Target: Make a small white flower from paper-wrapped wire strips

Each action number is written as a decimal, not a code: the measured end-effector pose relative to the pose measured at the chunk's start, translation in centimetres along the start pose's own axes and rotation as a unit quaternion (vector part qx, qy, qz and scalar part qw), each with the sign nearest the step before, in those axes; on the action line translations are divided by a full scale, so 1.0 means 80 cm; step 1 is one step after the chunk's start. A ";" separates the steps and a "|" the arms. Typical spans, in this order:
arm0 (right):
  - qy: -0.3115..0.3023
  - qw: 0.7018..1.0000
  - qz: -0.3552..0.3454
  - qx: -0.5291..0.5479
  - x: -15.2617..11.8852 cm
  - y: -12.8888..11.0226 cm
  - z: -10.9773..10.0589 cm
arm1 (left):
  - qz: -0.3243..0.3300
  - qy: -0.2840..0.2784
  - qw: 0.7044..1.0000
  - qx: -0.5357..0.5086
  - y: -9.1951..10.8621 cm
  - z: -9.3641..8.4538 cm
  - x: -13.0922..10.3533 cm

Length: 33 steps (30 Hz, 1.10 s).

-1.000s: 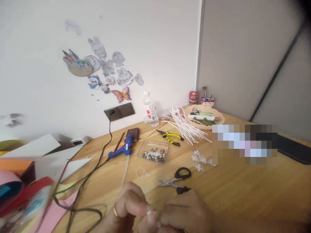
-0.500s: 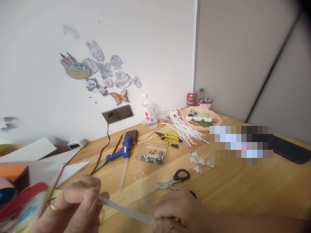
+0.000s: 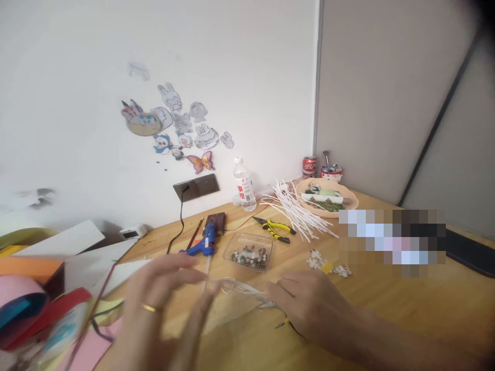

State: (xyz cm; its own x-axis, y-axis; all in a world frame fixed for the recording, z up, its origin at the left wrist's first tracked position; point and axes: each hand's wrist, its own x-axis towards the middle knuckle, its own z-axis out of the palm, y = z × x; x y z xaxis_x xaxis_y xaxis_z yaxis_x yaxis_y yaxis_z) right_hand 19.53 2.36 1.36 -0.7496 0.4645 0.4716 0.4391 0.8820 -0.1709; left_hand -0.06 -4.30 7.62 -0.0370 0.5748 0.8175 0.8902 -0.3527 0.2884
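Note:
A thin whitish strip (image 3: pixel 245 288) stretches between my two hands above the wooden table. My left hand (image 3: pixel 166 304), with a gold ring, pinches its left end between thumb and fingertips. The strip's right end runs into my closed right hand (image 3: pixel 305 304). A small yellow-and-dark tool tip (image 3: pixel 285 323) sticks out beneath my right hand; most of it is hidden. Scissors (image 3: pixel 266 304) lie partly covered behind my right hand. Beyond are white flower-shaped pieces (image 3: pixel 341 271) with a yellow bit among them, and a clear box of beads (image 3: pixel 248 252).
A blue glue gun (image 3: pixel 203 246), yellow-black pliers (image 3: pixel 274 229), white sticks (image 3: pixel 301 214), a bottle (image 3: pixel 245 188) and a pink tray (image 3: pixel 351 203) stand or lie farther back. Coloured papers (image 3: pixel 31 270) crowd the left side.
Both hands have moved up and rightward, with the strip still between them. My right hand now covers most of the scissors. A yellow bit shows among the white flowers. The view has shifted slightly.

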 end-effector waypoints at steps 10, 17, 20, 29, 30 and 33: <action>-0.035 0.996 -0.010 -0.079 -0.001 0.012 0.012 | -0.229 0.015 0.948 -0.219 -0.014 -0.024 -0.002; -0.024 0.989 -0.120 -0.082 -0.005 -0.009 0.008 | 0.089 -0.394 0.912 0.071 0.019 0.020 -0.032; -0.019 0.989 -0.131 -0.059 -0.004 -0.011 0.006 | 0.033 -0.450 0.890 0.071 0.020 0.032 -0.035; -0.052 0.998 -0.015 0.035 0.007 0.004 -0.009 | -0.077 -0.450 0.889 0.017 0.019 0.031 -0.027; -0.059 0.997 -0.013 0.041 0.007 0.003 -0.010 | -0.087 -0.453 0.887 0.010 0.021 0.031 -0.027; -0.077 0.995 -0.037 0.055 0.005 0.001 -0.010 | -0.116 -0.469 0.876 -0.018 0.025 0.032 -0.025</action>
State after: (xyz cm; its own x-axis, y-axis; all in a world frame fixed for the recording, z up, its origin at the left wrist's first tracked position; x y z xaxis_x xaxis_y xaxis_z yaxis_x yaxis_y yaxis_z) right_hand 19.67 2.54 2.19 -0.8487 0.3969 0.3495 0.3293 0.9137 -0.2381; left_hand 2.95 -4.28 5.31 0.1889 0.9816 -0.0284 0.8923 -0.1595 0.4224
